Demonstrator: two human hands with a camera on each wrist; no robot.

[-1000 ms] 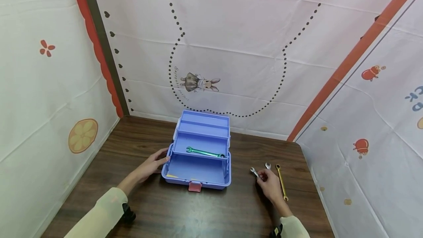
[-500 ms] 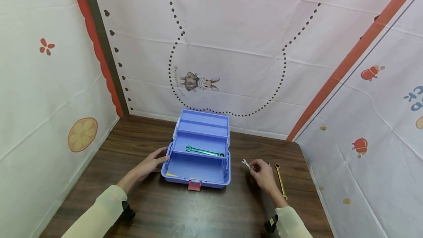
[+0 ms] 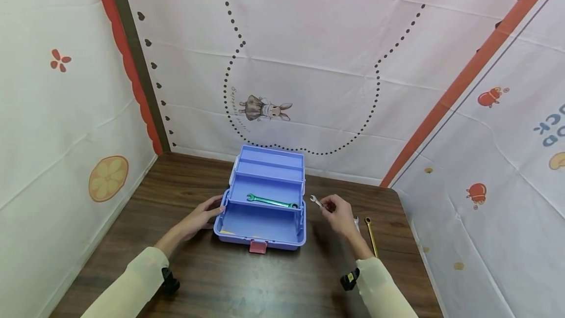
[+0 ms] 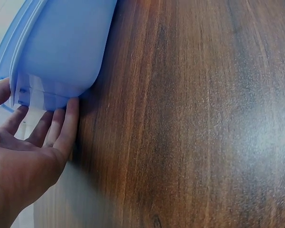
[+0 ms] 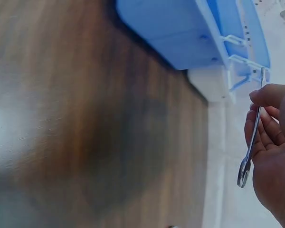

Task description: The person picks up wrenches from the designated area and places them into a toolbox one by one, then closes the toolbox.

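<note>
My left hand holds the left side of a blue toolbox, thumb at the rim and fingers against the outer wall, as the left wrist view of the hand shows. The toolbox stands open with its tiers raised. A green wrench lies in its lower tray. Just right of the box, my right hand pinches a silver wrench between thumb and fingers, raised above the table. In the right wrist view the wrench slants past the fingertips, one end toward the box.
A second silver wrench is partly hidden behind the right hand. Beside it lies a yellow wrench, its near end covered by the sleeve. Something yellow shows at the bottom of the box. Printed cloth walls close in the wooden table.
My right hand has lifted the silver wrench and carried it left and away from me, up to the toolbox's right side. The left hand stays at the box's left side.
</note>
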